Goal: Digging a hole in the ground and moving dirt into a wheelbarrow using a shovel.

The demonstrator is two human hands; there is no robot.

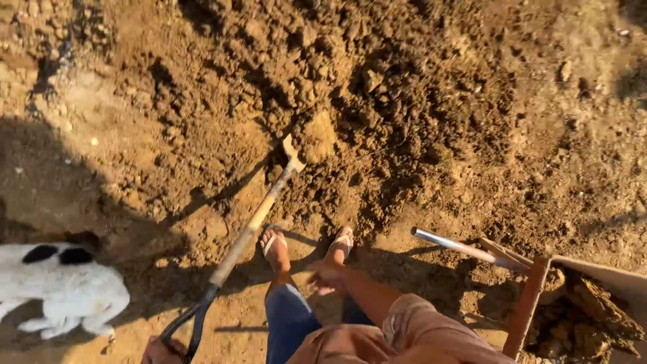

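A shovel with a pale wooden shaft [248, 232] and a dark forked grip runs from the lower left up into a heap of brown soil [377, 101], its blade [304, 143] sunk in the clods. My left hand [162, 352] is closed on the grip at the bottom edge, only partly in view. My right hand [329, 275] hangs free in front of my knees, blurred, fingers loose, holding nothing. My two feet in sandals [306, 244] stand at the foot of the heap.
A white dog with black patches [57, 290] lies at the lower left. A wheelbarrow [593, 296] holding soil stands at the lower right, its metal handle [458, 248] pointing toward my feet. Shadow covers the ground at left.
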